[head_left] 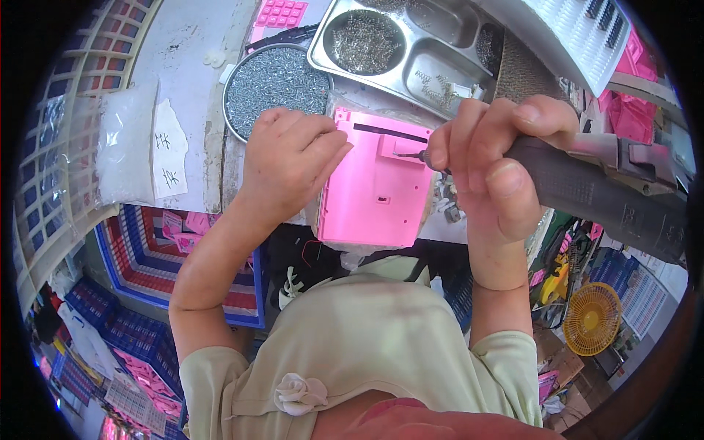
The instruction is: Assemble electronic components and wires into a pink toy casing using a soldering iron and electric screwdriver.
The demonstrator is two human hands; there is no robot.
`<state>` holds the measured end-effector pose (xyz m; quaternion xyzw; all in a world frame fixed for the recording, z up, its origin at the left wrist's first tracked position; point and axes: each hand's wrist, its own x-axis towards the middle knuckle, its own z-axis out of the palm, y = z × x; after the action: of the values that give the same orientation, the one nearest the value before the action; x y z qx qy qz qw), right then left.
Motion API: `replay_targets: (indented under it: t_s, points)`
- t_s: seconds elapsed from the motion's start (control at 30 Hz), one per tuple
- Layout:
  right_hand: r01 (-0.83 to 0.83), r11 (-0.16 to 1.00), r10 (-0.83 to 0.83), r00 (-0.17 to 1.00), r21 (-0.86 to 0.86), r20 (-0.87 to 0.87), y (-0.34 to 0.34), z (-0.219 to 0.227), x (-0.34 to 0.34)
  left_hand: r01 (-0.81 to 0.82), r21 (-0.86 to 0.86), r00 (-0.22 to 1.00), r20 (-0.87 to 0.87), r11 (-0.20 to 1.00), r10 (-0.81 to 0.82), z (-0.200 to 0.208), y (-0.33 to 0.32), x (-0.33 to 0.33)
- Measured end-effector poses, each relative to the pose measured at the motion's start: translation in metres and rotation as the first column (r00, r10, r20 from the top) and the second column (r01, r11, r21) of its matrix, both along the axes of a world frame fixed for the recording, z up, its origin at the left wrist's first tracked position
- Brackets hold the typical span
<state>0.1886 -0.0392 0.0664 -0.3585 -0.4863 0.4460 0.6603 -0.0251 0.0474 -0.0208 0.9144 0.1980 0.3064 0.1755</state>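
A pink plastic casing (359, 191), flat and roughly rectangular, lies in front of me at the table's near edge. It has a long dark slot along its far side and a raised block toward the right. My left hand (290, 158) is curled closed at the casing's far left edge; whatever its fingers pinch is hidden. In my right hand (491, 147) is a dark electric screwdriver (587, 183), lying nearly level. Its thin bit points left, with the tip over the raised block; whether it touches a screw cannot be made out.
A round pan of small silver screws (275, 81) stands just beyond my left hand. Behind the casing sits a steel compartment tray (411, 55) with more small metal parts. A blue-rimmed crate (253, 319) is low on the left; a yellow basket (592, 319) is low on the right.
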Motion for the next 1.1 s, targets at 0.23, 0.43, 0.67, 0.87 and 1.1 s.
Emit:
replay_targets:
  t_s: [0.23, 0.43, 0.67, 0.87, 1.1]
  points:
    - [-0.018, 1.000, 0.018, 1.000, 0.008, 0.010, -0.010, 0.000, 0.003, -0.044, -0.160, 0.999, 0.010, 0.986, 0.046, 0.028, -0.018, -0.003]
    - [-0.039, 0.999, 0.039, 0.999, 0.008, 0.003, -0.022, 0.007, -0.003, 0.033, -0.150, 0.997, 0.072, 0.988, -0.022, 0.035, -0.048, 0.024]
    - [0.022, 1.000, -0.022, 0.999, 0.017, -0.031, -0.040, 0.019, -0.002, 0.066, -0.148, 0.996, 0.068, 0.987, -0.056, 0.038, -0.056, 0.015]
    - [0.031, 0.999, -0.035, 0.994, -0.037, -0.099, -0.063, 0.028, -0.015, 0.221, -0.078, 0.975, 0.014, 0.972, -0.220, 0.042, -0.069, 0.008]
    - [-0.050, 0.999, 0.051, 0.989, 0.013, -0.136, -0.076, 0.028, -0.020, 0.197, -0.169, 0.978, 0.098, 0.966, -0.183, 0.042, -0.083, 0.014]
